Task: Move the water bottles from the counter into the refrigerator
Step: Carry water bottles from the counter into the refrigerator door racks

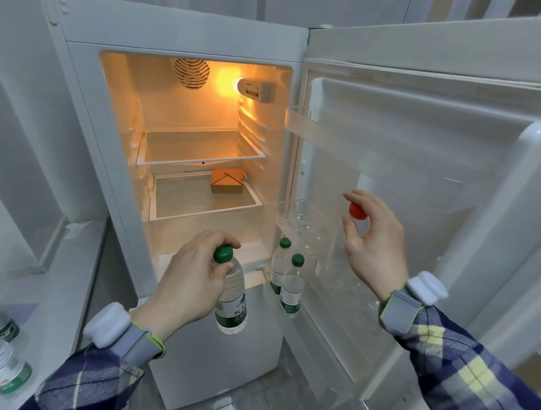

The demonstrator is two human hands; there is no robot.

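Green-cap bottle (229, 294) is gripped at the neck by left hand (185, 279), hung before fridge (185, 29). Red-cap bottle (357, 213) is pinched by right hand (376, 239) nr door. 2 bottles (288, 276) already sit in door rack. Risk: neck-only grips could slip; racked bottles could be knocked over.

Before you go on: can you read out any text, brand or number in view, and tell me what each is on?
Nothing reads cleanly.
Bottle in the left hand, green-capped bottle: white characters on its green label, too blurred to quote.
Two door-shelf bottles: label print too small.
Two counter bottles: label marks blurred.
Thermostat box: faint markings, unreadable.
Orange box: lines only, no text.
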